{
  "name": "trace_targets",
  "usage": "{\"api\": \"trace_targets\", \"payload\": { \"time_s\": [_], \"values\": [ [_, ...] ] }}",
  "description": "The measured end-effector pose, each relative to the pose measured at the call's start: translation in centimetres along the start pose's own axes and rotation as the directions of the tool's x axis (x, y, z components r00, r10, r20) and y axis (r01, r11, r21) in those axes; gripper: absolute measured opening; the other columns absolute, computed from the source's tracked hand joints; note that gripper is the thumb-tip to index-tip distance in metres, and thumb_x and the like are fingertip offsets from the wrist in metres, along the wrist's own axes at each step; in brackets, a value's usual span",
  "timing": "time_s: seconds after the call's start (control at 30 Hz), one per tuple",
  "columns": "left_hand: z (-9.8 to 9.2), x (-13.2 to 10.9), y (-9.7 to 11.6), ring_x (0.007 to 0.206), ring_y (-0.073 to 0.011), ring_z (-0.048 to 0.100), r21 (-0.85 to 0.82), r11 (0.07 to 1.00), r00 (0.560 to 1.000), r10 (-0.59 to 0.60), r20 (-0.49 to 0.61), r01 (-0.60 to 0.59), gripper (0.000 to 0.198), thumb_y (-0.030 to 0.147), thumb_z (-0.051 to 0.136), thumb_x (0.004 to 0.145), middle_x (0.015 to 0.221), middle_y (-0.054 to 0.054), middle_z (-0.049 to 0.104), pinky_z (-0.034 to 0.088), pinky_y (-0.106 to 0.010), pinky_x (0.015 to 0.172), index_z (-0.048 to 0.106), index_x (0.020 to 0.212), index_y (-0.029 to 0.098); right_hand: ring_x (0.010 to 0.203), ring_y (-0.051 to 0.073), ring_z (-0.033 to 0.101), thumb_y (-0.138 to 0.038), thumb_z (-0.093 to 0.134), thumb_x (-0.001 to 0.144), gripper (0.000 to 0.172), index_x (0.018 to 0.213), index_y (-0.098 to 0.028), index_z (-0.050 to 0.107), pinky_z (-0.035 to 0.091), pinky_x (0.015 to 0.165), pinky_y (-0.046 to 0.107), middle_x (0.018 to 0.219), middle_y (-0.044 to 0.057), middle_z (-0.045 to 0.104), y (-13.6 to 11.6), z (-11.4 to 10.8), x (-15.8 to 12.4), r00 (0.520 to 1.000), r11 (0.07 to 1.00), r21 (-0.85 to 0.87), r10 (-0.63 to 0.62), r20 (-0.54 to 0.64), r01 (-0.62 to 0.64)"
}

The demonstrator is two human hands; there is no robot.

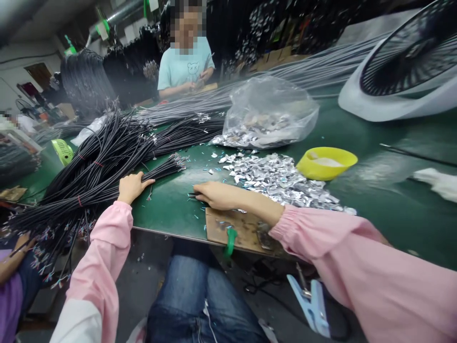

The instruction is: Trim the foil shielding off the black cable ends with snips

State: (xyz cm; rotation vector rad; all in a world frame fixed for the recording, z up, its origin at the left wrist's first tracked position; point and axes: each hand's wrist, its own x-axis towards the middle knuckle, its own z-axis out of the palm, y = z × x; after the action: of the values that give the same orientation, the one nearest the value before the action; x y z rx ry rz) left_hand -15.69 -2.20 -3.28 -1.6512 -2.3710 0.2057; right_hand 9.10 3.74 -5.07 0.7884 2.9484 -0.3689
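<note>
My left hand is closed over a bundle of thin black cables at the table's front left. The thumb points right, and the fingertips are hidden behind the hand. Coloured wire ends show at the bundle's right tip. To the right, my right hand pinches a few black cable ends low over the green table, apart from the bundle. The rest of these cables is hidden by the fingers. Just below the right hand lies a stained wooden board at the table edge.
Silvery foil scraps are heaped beyond my right forearm, with a clear plastic bag of scraps behind. A yellow container and a fan stand right. More black cables pile up left. A co-worker is across the table.
</note>
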Motion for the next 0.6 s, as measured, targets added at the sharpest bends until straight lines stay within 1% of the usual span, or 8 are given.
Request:
{"api": "trace_targets", "payload": {
  "time_s": [0.13, 0.23, 0.3, 0.37, 0.4, 0.47, 0.53, 0.6],
  "values": [
    [-0.5, -0.4, 0.7, 0.089, -0.0335, 0.062, -0.03, 0.999, 0.999, 0.014, -0.029, -0.015, 0.063, 0.069, 0.025, 0.082, 0.088, -0.014, 0.068, 0.044, -0.037, 0.071, 0.064, 0.095, 0.02, 0.093, 0.023, 0.062, -0.019, 0.039, 0.09, 0.024, 0.103, -0.012, 0.057, 0.04, 0.07, 0.027, 0.101, 0.015, 0.066, 1.1, -0.5, 0.6, 0.992, 0.991, -0.01, 0.13, -0.005, -0.13],
    [-0.8, -0.2, 1.1, 0.089, -0.034, 0.062, -0.077, 0.997, 0.998, 0.001, -0.066, -0.006, 0.062, 0.067, 0.026, 0.083, 0.086, -0.014, 0.067, 0.045, -0.039, 0.071, 0.065, 0.091, 0.02, 0.091, 0.025, 0.063, -0.019, 0.038, 0.09, 0.027, 0.108, -0.009, 0.056, 0.041, 0.069, 0.029, 0.101, 0.019, 0.065, 2.1, -0.9, 0.4, 0.962, 0.962, -0.023, 0.271, -0.033, -0.272],
    [-0.8, 0.3, 1.5, 0.087, -0.0348, 0.062, -0.119, 0.993, 0.996, -0.018, -0.09, 0.007, 0.061, 0.066, 0.028, 0.083, 0.084, -0.015, 0.067, 0.046, -0.041, 0.071, 0.066, 0.089, 0.019, 0.092, 0.026, 0.063, -0.02, 0.038, 0.089, 0.029, 0.109, -0.01, 0.056, 0.041, 0.069, 0.03, 0.101, 0.02, 0.065, 2.7, -1.1, 0.1, 0.94, 0.941, -0.02, 0.337, -0.063, -0.338],
    [-0.6, 0.8, 2.0, 0.088, -0.0351, 0.062, -0.168, 0.986, 0.992, -0.035, -0.124, 0.013, 0.056, 0.061, 0.033, 0.085, 0.086, -0.017, 0.066, 0.046, -0.044, 0.072, 0.065, 0.094, 0.016, 0.093, 0.025, 0.063, -0.022, 0.037, 0.09, 0.03, 0.108, -0.011, 0.058, 0.041, 0.07, 0.029, 0.103, 0.018, 0.066, 3.1, -1.2, -0.3, 0.92, 0.925, -0.01, 0.378, -0.101, -0.381],
    [-0.4, 1.1, 2.4, 0.092, -0.0346, 0.061, -0.193, 0.981, 0.988, -0.031, -0.148, 0.002, 0.05, 0.056, 0.038, 0.086, 0.091, -0.018, 0.065, 0.046, -0.044, 0.075, 0.063, 0.099, 0.014, 0.094, 0.025, 0.062, -0.022, 0.037, 0.09, 0.03, 0.107, -0.012, 0.059, 0.041, 0.071, 0.029, 0.103, 0.018, 0.066, 3.3, -1.3, -0.4, 0.911, 0.917, -0.003, 0.395, -0.122, -0.398],
    [0.1, 1.2, 3.5, 0.105, -0.031, 0.056, -0.244, 0.967, 0.978, 0.016, -0.21, -0.069, 0.041, 0.041, 0.047, 0.087, 0.109, -0.019, 0.059, 0.045, -0.042, 0.085, 0.055, 0.114, 0.012, 0.094, 0.024, 0.062, -0.023, 0.037, 0.09, 0.03, 0.104, -0.013, 0.061, 0.041, 0.071, 0.028, 0.103, 0.016, 0.066, 3.6, -1.4, -0.8, 0.892, 0.905, 0.015, 0.422, -0.162, -0.426],
    [0.6, 0.7, 4.9, 0.116, -0.0239, 0.049, -0.285, 0.939, 0.956, 0.117, -0.27, -0.195, 0.041, 0.03, 0.054, 0.085, 0.122, -0.015, 0.053, 0.041, -0.035, 0.095, 0.048, 0.122, 0.013, 0.094, 0.023, 0.062, -0.023, 0.037, 0.089, 0.031, 0.102, -0.013, 0.063, 0.041, 0.072, 0.027, 0.102, 0.015, 0.067, 3.9, -1.6, -1.2, 0.873, 0.894, 0.037, 0.445, -0.201, -0.447],
    [1.2, -0.2, 6.3, 0.117, -0.0188, 0.047, -0.311, 0.893, 0.924, 0.23, -0.304, -0.325, 0.041, 0.032, 0.058, 0.083, 0.121, -0.01, 0.054, 0.038, -0.031, 0.099, 0.049, 0.12, 0.017, 0.094, 0.023, 0.062, -0.023, 0.036, 0.089, 0.031, 0.103, -0.013, 0.063, 0.041, 0.072, 0.027, 0.102, 0.014, 0.067, 4.3, -1.7, -1.5, 0.852, 0.884, 0.061, 0.464, -0.241, -0.464]
  ]
}}
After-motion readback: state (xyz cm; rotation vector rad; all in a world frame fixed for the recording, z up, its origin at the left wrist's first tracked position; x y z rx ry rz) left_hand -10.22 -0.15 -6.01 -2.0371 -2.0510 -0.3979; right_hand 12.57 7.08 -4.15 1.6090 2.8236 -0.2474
